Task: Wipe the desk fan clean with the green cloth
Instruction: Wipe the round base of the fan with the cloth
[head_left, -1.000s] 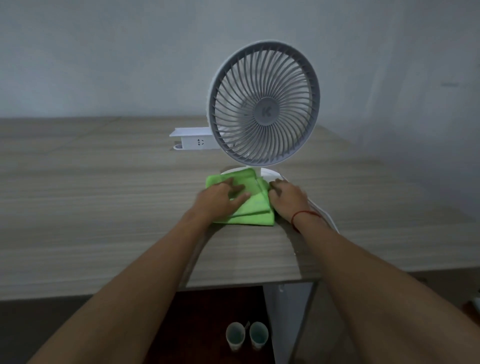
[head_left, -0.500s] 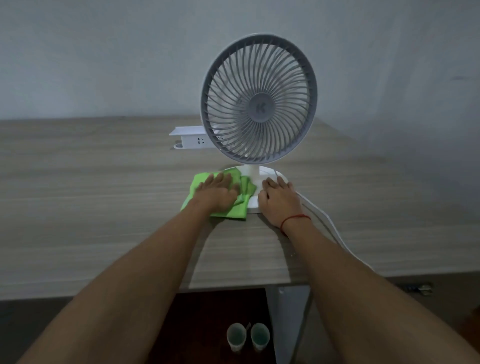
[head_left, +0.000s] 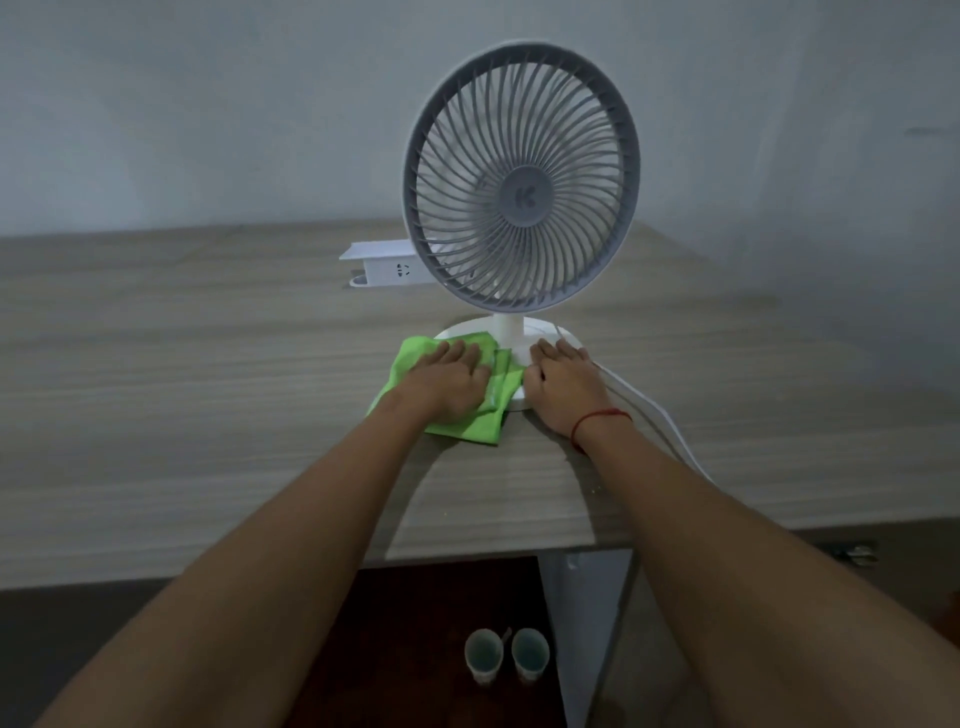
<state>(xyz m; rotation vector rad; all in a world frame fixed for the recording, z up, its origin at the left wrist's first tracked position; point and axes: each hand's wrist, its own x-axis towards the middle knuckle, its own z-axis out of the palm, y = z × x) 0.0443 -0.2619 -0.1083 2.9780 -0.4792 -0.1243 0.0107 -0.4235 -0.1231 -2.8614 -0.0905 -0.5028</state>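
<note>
A white desk fan (head_left: 521, 179) with a grey round grille stands upright on the wooden desk (head_left: 182, 415), on a round white base (head_left: 540, 328). A folded green cloth (head_left: 483, 423) lies over the left part of the base and the desk beside it. My left hand (head_left: 447, 382) presses flat on the cloth, fingers together. My right hand (head_left: 563, 382) rests flat on the right side of the base, holding nothing; a red string circles its wrist.
A white power strip (head_left: 387, 265) lies behind the fan on the left. A white cable (head_left: 660, 421) runs from the base to the desk's front edge on the right. Two cups (head_left: 506, 657) stand on the floor under the desk. A wall rises close behind.
The cloth and my left hand slid left across the base. My right hand went from the cloth's edge to lying flat on the base. The fan head turned slightly.
</note>
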